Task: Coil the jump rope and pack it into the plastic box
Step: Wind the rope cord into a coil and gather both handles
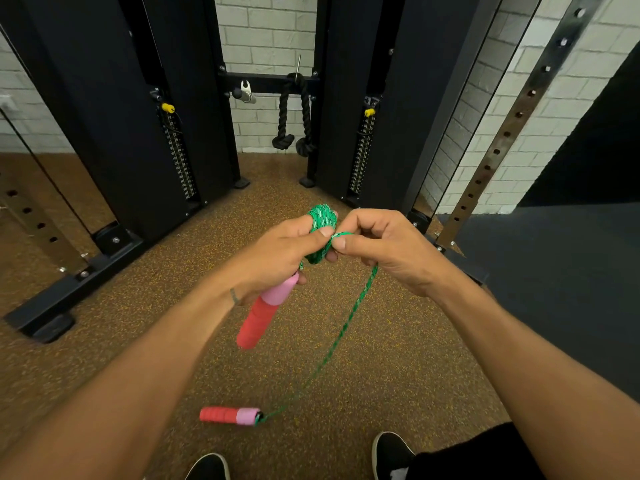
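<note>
My left hand (pixel 280 252) grips a tight coil of green jump rope (pixel 322 221) wound around its fingers. One red and pink handle (pixel 265 311) hangs down from under that palm. My right hand (pixel 384 247) pinches the rope's free strand right beside the coil. From there the green strand (pixel 349 322) drops to the second red and pink handle (pixel 230 415), which lies on the brown floor. No plastic box is in view.
A black cable machine (pixel 145 133) with two weight stacks stands ahead against a white brick wall. A black rope attachment (pixel 294 112) hangs between the stacks. A perforated steel upright (pixel 512 133) rises at right, beside a dark mat (pixel 554 289). My black shoes (pixel 391 452) show at the bottom.
</note>
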The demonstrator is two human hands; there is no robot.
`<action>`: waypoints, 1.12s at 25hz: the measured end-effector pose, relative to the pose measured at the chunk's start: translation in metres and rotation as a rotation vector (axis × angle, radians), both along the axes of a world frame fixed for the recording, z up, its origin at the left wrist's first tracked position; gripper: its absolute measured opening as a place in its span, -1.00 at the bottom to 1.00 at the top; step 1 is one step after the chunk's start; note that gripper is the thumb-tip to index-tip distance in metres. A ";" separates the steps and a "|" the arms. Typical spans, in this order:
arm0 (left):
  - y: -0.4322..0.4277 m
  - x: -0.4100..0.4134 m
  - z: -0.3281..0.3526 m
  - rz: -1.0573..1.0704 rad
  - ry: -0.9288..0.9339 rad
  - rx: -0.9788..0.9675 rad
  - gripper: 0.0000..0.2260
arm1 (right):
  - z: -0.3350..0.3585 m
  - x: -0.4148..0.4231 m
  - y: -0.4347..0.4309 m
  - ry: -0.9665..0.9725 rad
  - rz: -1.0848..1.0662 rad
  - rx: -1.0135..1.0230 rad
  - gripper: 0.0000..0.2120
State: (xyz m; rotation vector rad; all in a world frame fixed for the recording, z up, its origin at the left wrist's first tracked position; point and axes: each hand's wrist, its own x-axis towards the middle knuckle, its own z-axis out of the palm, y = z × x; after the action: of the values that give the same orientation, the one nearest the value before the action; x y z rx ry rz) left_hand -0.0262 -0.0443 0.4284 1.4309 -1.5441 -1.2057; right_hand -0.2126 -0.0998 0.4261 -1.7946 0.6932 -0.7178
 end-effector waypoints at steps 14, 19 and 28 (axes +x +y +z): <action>0.004 0.012 -0.004 -0.272 0.468 0.187 -0.64 | -0.004 0.006 -0.012 -0.121 -0.103 -0.014 -0.83; 0.003 0.011 -0.004 -0.204 0.809 0.105 -0.62 | -0.021 0.006 -0.014 -0.043 -0.077 0.187 -0.64; -0.002 0.004 -0.002 0.054 0.845 0.023 -0.68 | -0.020 0.018 0.003 0.179 0.068 0.356 -0.83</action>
State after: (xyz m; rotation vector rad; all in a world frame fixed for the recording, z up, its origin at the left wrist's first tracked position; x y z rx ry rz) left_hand -0.0223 -0.0458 0.4268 0.7803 -0.8929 -1.5220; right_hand -0.1944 -0.0972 0.4059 -1.5548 0.8183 -0.3627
